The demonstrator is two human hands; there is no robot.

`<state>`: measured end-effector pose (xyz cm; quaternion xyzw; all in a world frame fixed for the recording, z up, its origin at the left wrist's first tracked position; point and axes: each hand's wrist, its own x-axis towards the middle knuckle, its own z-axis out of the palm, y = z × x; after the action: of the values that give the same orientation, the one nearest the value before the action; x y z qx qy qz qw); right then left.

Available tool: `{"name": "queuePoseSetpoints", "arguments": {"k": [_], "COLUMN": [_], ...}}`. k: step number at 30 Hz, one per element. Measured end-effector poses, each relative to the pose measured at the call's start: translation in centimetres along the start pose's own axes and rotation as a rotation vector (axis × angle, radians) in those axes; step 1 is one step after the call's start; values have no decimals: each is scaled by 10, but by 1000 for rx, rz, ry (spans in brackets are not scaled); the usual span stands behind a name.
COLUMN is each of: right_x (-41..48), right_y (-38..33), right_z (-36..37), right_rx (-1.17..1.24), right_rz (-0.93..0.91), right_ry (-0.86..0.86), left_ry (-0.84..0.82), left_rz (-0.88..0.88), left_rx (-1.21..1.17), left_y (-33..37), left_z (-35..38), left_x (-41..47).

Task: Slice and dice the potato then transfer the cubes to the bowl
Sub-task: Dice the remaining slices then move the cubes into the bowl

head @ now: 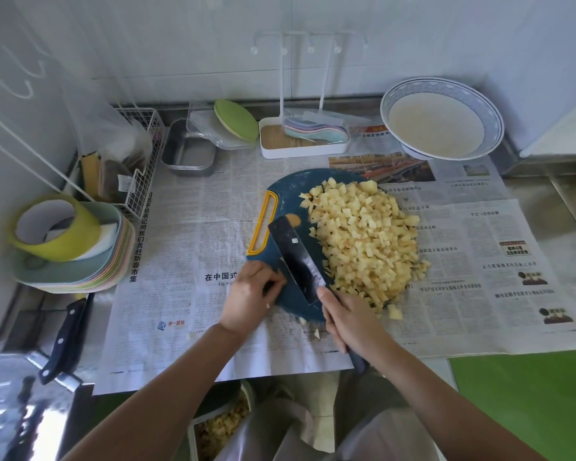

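The main danger is at the blade: the left grip (248,294), a bare hand, has its fingertips curled on what looks like a small potato piece (281,280) right beside the cleaver (296,261). The right grip (341,322) is wrapped round the cleaver's handle. With so small a piece to hold, a downward cut could catch a fingertip or make the piece skid. The potato cubes (363,241) are heaped high on the right of the blue cutting board (281,194), reaching its edge. A few stray cubes (316,333) already lie on the newspaper (180,234) near the tabletop's front. Any sweep of the blade would likely push more off, and the paper could slide under the board. The blue-rimmed bowl (492,118) stands well apart at the back right, so a careless carry would probably drop cubes on the way. Its inside shows a flat pale surface; I cannot tell whether that is liquid or bare glaze, and no cubes are in it. At the back sit nested steel trays (167,154) that look empty, a clear box (213,138) with a green plate (236,119) leaning in it, and a white tray (270,149) of pastel pieces. At left, a tape roll (54,227) lies on stacked pastel plates (80,277).
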<state>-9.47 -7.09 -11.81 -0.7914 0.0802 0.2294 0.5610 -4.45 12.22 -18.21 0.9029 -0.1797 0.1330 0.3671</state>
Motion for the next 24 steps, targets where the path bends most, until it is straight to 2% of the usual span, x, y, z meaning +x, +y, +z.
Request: {"name": "queuePoseSetpoints", "arguments": {"k": [4, 8, 12, 16, 21, 24], "right_x": [0, -1, -4, -8, -11, -14], "right_y": [-1, -2, -1, -2, 2, 4], "right_z": [-19, -26, -26, -25, -23, -21], "right_rx": [153, 180, 171, 203, 212, 187], "right_rz": [43, 47, 7, -2, -34, -25], "right_ry": [15, 23, 46, 61, 99, 110], "left_ry": [11, -16, -38, -266, -398, -581], "left_rz": [-9, -23, -183, -394, -490, -450], "left_rx": [2, 3, -12, 31, 87, 273], "left_y": [11, 12, 11, 9, 16, 23], "left_z": [9, 3, -8, -6, 0, -2], "left_x": [11, 23, 56, 102, 139, 154]}}
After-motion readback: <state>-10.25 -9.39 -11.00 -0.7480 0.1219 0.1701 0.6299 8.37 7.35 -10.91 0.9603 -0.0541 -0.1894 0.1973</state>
